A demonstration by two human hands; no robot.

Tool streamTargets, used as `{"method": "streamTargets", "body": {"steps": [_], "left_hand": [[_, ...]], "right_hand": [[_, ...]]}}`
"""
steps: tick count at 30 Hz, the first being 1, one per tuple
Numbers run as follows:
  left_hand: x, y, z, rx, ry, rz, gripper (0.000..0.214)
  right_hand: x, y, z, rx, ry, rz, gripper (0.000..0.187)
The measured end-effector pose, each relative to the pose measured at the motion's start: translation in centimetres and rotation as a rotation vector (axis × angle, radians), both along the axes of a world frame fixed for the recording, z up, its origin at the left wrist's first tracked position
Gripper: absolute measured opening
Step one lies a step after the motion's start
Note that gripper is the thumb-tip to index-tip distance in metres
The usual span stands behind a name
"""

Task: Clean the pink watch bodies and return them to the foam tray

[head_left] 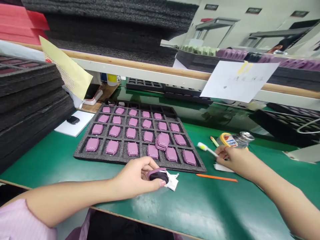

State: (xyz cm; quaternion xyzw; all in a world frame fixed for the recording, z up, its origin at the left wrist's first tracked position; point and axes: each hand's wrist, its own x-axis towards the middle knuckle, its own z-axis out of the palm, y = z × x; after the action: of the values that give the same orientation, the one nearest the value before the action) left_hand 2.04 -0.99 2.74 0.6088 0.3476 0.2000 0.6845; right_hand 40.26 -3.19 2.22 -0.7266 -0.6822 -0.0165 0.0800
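My left hand (140, 176) is closed around a purple case part (157, 174) with a dark face, held just above the green table beside a crumpled white wipe (173, 180). My right hand (231, 159) is closed on the handle of a white toothbrush (205, 148), whose head points left, over a white cloth (222, 167). A black foam tray (136, 160) lies in front of me, its pockets filled with several purple case parts (112, 146). Two more parts (162, 140) are stacked loose on the tray.
An orange stick (216, 177) lies on the green table (200, 203). A small glass bottle (241, 139) and tape roll sit behind my right hand. Stacked black foam trays (27, 100) rise at left. A white paper (238, 80) hangs from the shelf.
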Motion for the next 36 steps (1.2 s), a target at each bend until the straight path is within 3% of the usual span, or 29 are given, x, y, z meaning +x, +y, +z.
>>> {"method": "streamTargets", "body": {"steps": [3,6,8,9,11,14,20,25,30,34,36], "left_hand": [[0.0,-0.1,0.1,-0.007,-0.014,0.035,0.027],[0.0,0.0,-0.2,-0.021,-0.024,0.064,0.03],[0.0,0.1,-0.4,-0.03,-0.03,0.085,0.033],[0.1,0.1,-0.5,-0.031,-0.037,0.096,0.033],[0.1,0.1,-0.6,-0.028,-0.061,0.114,0.034],[0.1,0.0,-0.6,-0.01,-0.085,0.116,0.033],[0.3,0.1,-1.1,-0.061,-0.065,0.141,0.035],[0.5,0.1,-1.3,-0.059,-0.088,0.15,0.036],[0.5,0.1,-1.6,-0.074,-0.069,0.143,0.037],[0.5,0.1,-1.5,-0.049,-0.063,0.145,0.036],[0.4,0.1,-1.3,-0.072,-0.051,0.139,0.036]], "right_hand": [[-1.7,0.3,1.6,0.159,-0.109,-0.063,0.016],[-6.1,-1.3,2.2,0.308,-0.179,-0.043,0.029],[-10.2,-3.1,2.0,0.505,-0.272,0.059,0.03],[-12.3,-4.0,1.7,0.535,-0.332,0.147,0.04],[-16.0,-5.4,1.1,0.525,-0.286,0.312,0.063],[-18.8,-6.2,0.6,0.455,-0.267,0.438,0.076],[-17.8,-6.4,1.8,0.427,-0.449,0.276,0.079],[-17.8,-7.0,2.1,0.383,-0.358,0.429,0.073],[-17.3,-7.2,2.3,0.416,-0.462,0.264,0.073],[-18.6,-7.3,2.3,0.429,-0.313,0.406,0.075],[-17.6,-6.8,2.0,0.478,-0.384,0.333,0.074]]}}
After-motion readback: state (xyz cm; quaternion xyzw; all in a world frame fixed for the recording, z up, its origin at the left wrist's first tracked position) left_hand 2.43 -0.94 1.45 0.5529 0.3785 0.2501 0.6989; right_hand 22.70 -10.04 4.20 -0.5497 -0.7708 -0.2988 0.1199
